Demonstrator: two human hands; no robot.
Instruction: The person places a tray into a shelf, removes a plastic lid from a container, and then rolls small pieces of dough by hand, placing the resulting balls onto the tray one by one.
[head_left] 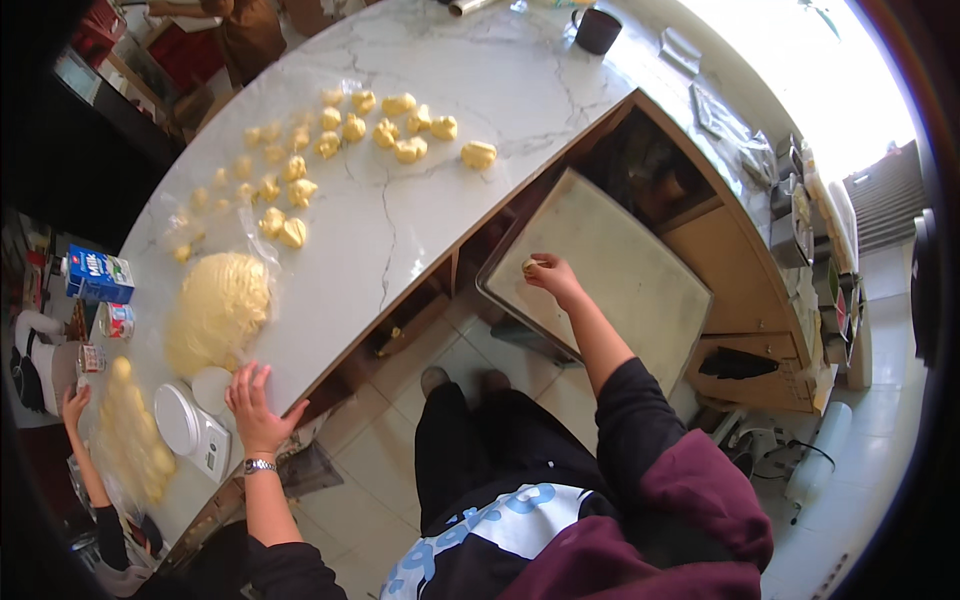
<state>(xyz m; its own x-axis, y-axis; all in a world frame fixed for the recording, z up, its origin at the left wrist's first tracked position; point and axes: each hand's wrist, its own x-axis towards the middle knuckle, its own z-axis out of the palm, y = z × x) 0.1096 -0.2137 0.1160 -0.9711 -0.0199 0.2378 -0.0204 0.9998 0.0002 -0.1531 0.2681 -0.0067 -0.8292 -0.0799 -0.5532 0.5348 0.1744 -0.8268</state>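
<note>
Bare counter (350,275) opens ahead and right of my left hand (258,408), while the dough mass (218,305) blocks the way ahead-left and the scale (205,440) crowds its left; tray (635,285) lies clear right of my right hand (548,274).

From my distant station I saw a white, grey-veined bench (400,225) carrying scattered dough pieces (353,127), a big yellow dough mound (222,300) in clear plastic (273,246), smooth dough lumps (135,430), a white scale (211,447) and a dark mug (598,33).
</note>
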